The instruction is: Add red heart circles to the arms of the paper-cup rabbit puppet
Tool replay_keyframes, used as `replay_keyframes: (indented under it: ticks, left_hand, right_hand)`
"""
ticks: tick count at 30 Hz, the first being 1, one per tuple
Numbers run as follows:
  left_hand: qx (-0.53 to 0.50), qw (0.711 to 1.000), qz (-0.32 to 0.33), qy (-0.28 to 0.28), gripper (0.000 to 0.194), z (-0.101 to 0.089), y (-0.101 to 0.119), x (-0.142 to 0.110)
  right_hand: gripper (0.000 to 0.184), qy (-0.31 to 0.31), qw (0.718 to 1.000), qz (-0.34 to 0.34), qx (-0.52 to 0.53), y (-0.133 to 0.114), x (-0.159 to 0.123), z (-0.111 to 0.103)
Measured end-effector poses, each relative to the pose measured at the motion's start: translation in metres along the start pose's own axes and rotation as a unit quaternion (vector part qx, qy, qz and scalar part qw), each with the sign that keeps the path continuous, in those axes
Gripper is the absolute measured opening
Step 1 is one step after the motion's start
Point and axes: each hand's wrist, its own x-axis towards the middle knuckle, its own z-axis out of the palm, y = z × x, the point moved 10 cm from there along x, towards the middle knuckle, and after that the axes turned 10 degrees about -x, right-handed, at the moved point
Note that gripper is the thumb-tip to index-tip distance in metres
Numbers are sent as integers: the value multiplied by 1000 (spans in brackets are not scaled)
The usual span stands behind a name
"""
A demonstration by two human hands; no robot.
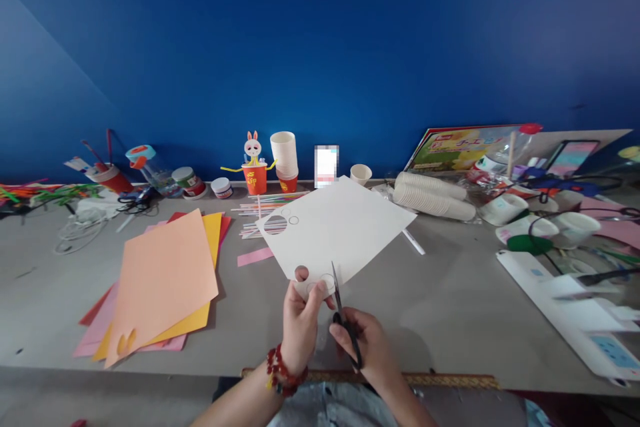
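Observation:
A large white sheet of paper (345,227) is held up over the table by its near corner in my left hand (304,310), thumb on top. Round holes have been cut through the sheet, and small circles are drawn on it. One drawn circle lies just beside my left thumb. My right hand (367,340) grips black-handled scissors (338,293), fingers in the loops. Their blades point away from me and meet the sheet's near edge, right of the drawn circle. How far apart the blades are is hard to make out.
Coloured paper sheets (165,280) lie stacked at the left. Drinking straws (250,205) and a pink strip (254,257) are partly behind the sheet. A rabbit-topped red cup (255,177), stacked cups (284,157) and a lit phone (327,165) stand by the wall. A power strip (560,307) lies right.

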Motion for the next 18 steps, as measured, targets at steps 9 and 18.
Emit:
replay_keyframes:
  ticks: [9,18]
  left_hand:
    - [9,1000,1,-5,35,1,-1,1]
    - [24,1000,1,-9,34,3,-1,3]
  right_hand:
    - [62,-5,1000,-3,-1,-5,2,-3]
    - [62,-14,1000,10,-1,-3,3,-6]
